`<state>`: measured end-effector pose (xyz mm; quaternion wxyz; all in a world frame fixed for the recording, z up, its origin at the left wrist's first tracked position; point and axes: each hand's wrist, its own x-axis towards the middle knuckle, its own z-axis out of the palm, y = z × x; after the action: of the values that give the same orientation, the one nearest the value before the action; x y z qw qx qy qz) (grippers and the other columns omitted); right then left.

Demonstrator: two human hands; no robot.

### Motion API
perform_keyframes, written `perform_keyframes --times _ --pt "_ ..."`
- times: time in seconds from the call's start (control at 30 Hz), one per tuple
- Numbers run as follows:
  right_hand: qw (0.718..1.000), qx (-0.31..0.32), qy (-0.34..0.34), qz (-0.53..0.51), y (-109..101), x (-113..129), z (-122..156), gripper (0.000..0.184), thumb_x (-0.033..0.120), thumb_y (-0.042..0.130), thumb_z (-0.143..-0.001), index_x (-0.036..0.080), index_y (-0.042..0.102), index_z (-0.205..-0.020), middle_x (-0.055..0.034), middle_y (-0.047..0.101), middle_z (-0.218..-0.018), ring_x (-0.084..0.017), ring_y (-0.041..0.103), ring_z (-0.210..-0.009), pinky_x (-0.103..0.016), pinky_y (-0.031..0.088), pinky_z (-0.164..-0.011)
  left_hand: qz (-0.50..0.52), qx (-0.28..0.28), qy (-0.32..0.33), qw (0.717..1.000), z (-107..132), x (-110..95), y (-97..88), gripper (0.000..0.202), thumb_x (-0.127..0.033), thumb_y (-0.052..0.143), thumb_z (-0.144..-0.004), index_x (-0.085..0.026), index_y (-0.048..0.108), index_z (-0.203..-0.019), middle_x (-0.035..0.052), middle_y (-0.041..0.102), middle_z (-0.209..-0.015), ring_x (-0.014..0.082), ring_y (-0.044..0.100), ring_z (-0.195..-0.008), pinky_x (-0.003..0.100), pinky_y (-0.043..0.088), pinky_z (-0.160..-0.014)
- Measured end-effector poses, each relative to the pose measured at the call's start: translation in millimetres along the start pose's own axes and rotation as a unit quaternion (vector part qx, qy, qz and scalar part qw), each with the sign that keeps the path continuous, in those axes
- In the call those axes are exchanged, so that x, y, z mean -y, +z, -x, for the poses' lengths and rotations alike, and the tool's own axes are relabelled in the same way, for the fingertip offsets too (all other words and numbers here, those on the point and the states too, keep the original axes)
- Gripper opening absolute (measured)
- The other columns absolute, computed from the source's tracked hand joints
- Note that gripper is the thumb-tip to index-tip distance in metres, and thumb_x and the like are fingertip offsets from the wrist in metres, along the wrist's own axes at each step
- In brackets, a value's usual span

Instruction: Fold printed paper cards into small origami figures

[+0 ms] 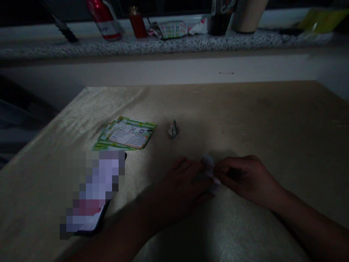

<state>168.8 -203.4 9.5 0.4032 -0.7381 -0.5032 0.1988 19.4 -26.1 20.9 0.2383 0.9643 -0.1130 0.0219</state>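
A small piece of folded printed paper (208, 161) lies on the table between my hands. My left hand (184, 185) rests over its left side, fingers bent and pressing it down; some fingertips are lost in shadow. From the other side, the thumb and fingers of my right hand (245, 178) pinch the paper's right edge. Beyond them stands a small folded paper shape (173, 130), pointed at the top. A fanned stack of green and white printed flyers (131, 133) is to its left.
A phone (95, 193) with its lit screen blurred out lies left of my left forearm on the table (272, 116). Behind, a speckled stone sill (191, 43) carries a red bottle (105, 22), a small red jar (137, 23), a crumpled wrapper (173, 30) and a dark bottle (220, 20).
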Motion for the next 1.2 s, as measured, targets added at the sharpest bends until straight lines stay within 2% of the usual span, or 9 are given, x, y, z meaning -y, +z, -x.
perform_keyframes --times 0.13,0.4,0.47,0.57,0.67,0.9,1.0,1.07,1.2 --pt "0.999 -0.047 -0.020 0.016 0 5 0 0.013 0.017 0.064 -0.087 0.020 0.067 -0.074 0.0007 0.070 -0.064 -0.012 0.064 -0.054 -0.023 0.048 -0.050 0.072 -0.076 -0.010 0.994 3 2 -0.3 0.021 -0.026 0.057 -0.098 -0.023 0.068 -0.116 0.0064 0.065 -0.121 0.0212 0.057 -0.113 0.040 0.041 -0.104" --pt "0.970 -0.159 -0.175 0.050 1 13 3 0.017 0.005 0.067 -0.083 0.020 0.070 -0.089 -0.0029 0.078 -0.078 -0.015 0.073 -0.061 -0.023 0.055 -0.052 0.198 -0.210 -0.110 0.951 6 2 16.7 0.018 -0.024 0.067 -0.090 -0.028 0.075 -0.106 0.0059 0.041 -0.152 0.0266 0.050 -0.132 0.042 0.044 -0.107" --pt "0.963 -0.182 -0.186 0.066 1 15 3 0.019 0.005 0.069 -0.082 0.021 0.070 -0.091 -0.0026 0.078 -0.077 -0.016 0.074 -0.062 -0.023 0.057 -0.053 0.262 -0.230 -0.121 0.929 3 2 18.4 0.014 -0.025 0.068 -0.089 -0.026 0.076 -0.101 0.0065 0.052 -0.143 0.0251 0.057 -0.125 0.039 0.048 -0.104" --pt "0.955 -0.215 -0.193 0.071 3 21 4 0.020 0.005 0.071 -0.081 0.022 0.070 -0.093 -0.0023 0.078 -0.075 -0.016 0.074 -0.060 -0.023 0.058 -0.051 0.360 -0.259 -0.152 0.883 -2 0 18.2 0.011 -0.024 0.069 -0.088 -0.022 0.078 -0.093 0.0068 0.070 -0.114 0.0205 0.068 -0.103 0.031 0.054 -0.088" --pt "0.953 -0.225 -0.193 0.065 5 24 4 0.022 0.005 0.072 -0.081 0.023 0.070 -0.095 -0.0026 0.078 -0.076 -0.016 0.074 -0.060 -0.023 0.059 -0.051 0.410 -0.272 -0.207 0.845 -6 -3 17.7 0.007 -0.020 0.071 -0.085 -0.019 0.078 -0.084 0.0042 0.074 -0.091 0.0163 0.070 -0.084 0.025 0.054 -0.074" --pt "0.970 -0.235 -0.068 -0.008 10 19 4 0.014 0.017 0.075 -0.083 0.022 0.070 -0.095 -0.0021 0.078 -0.081 -0.015 0.074 -0.067 -0.022 0.060 -0.061 0.456 -0.328 -0.212 0.800 -9 -8 14.8 0.008 -0.014 0.072 -0.081 -0.019 0.075 -0.076 -0.0013 0.069 -0.079 0.0105 0.065 -0.074 0.019 0.051 -0.067" --pt "0.982 -0.173 -0.018 -0.078 12 16 3 0.011 0.021 0.075 -0.084 0.021 0.072 -0.094 -0.0034 0.079 -0.085 -0.015 0.074 -0.072 -0.023 0.059 -0.065 0.455 -0.354 -0.219 0.787 -9 -10 11.4 0.012 -0.012 0.070 -0.081 -0.018 0.074 -0.073 -0.0017 0.069 -0.079 0.0104 0.066 -0.074 0.018 0.052 -0.068" --pt "0.985 -0.117 0.022 -0.125 15 17 1 0.003 0.023 0.075 -0.084 0.021 0.074 -0.086 -0.0025 0.078 -0.079 -0.013 0.071 -0.065 -0.021 0.056 -0.057 0.447 -0.363 -0.235 0.783 -9 -11 10.4 0.011 -0.013 0.070 -0.082 -0.018 0.074 -0.073 -0.0013 0.069 -0.078 0.0108 0.066 -0.073 0.019 0.053 -0.068" --pt "0.963 -0.103 0.090 -0.233 22 25 -2 0.011 0.027 0.073 -0.085 0.021 0.076 -0.077 -0.0014 0.076 -0.066 -0.012 0.068 -0.057 -0.018 0.054 -0.052 0.423 -0.376 -0.240 0.789 -8 -12 11.7 0.010 -0.015 0.071 -0.083 -0.019 0.074 -0.075 -0.0016 0.070 -0.079 0.0109 0.066 -0.073 0.019 0.053 -0.068"
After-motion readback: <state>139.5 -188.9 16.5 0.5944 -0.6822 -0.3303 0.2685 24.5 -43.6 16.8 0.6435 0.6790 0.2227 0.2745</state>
